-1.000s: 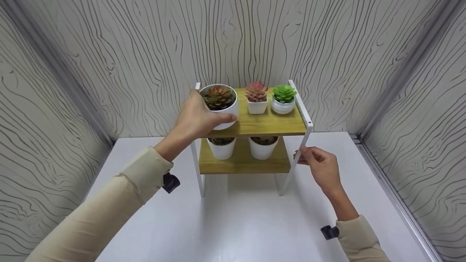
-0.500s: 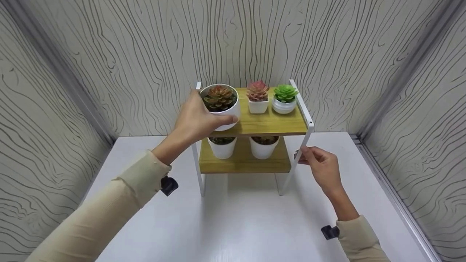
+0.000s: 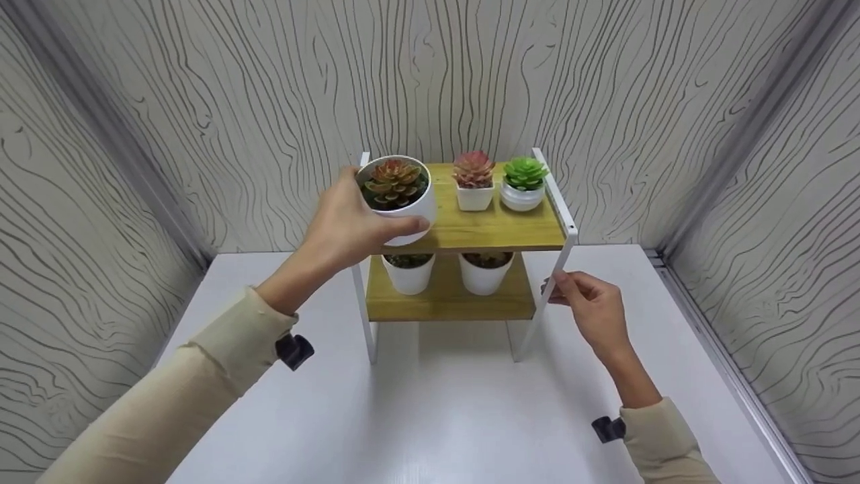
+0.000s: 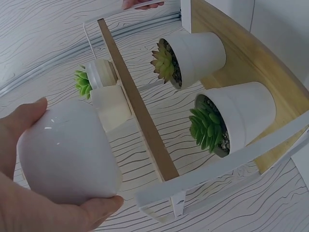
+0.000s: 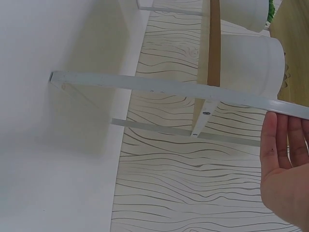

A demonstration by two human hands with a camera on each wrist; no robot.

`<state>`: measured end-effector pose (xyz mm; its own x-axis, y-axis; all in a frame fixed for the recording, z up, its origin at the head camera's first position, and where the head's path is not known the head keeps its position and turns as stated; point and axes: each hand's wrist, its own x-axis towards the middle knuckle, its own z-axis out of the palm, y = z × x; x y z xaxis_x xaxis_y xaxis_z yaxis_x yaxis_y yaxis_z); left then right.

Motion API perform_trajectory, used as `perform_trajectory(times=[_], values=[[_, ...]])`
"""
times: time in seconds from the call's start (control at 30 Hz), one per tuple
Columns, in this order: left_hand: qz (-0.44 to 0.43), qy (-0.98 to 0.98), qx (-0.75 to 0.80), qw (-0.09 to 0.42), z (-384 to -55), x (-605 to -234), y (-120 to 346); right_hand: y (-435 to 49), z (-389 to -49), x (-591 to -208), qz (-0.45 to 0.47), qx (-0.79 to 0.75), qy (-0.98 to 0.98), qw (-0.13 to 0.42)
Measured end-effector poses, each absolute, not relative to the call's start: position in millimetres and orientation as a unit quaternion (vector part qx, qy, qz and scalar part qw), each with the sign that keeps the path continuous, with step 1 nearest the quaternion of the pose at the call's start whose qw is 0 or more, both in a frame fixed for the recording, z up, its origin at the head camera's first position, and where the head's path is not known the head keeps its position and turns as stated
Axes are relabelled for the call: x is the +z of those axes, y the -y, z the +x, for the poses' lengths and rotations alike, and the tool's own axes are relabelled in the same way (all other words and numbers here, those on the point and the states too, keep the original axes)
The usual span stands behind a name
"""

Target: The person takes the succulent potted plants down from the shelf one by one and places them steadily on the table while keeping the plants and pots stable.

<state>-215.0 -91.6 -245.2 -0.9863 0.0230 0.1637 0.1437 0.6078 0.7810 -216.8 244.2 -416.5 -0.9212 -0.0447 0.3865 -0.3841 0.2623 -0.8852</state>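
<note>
My left hand [image 3: 346,225] grips a large round white pot with a red-green succulent [image 3: 398,183], thumb along its near side. In the left wrist view, that white pot [image 4: 67,157] appears held just off the top board [image 4: 140,106], with a gap showing. The wooden shelf rack [image 3: 497,232] has two tiers and a white metal frame. My right hand [image 3: 594,306] pinches the rack's right front leg [image 3: 559,265]. In the right wrist view its fingertips [image 5: 271,118] touch the white bar; the thumb is hidden there.
On the top board stand a pink succulent in a square white pot [image 3: 474,181] and a bright green succulent in a round pot [image 3: 523,185]. Two white pots, left [image 3: 410,277] and right [image 3: 485,277], stand on the lower tier. Patterned walls [image 3: 269,121] enclose the white table [image 3: 443,417].
My left hand has shifted the large pot slightly left and toward me, and the pot now tilts a little. The right hand keeps its place on the rack's leg.
</note>
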Motion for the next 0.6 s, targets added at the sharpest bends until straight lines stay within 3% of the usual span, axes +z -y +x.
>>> perform_trajectory(times=[0.6], values=[[-0.063,0.896,-0.436,0.054,-204,-241,83,-245,-217,-418,0.125,0.591,0.784,0.144]])
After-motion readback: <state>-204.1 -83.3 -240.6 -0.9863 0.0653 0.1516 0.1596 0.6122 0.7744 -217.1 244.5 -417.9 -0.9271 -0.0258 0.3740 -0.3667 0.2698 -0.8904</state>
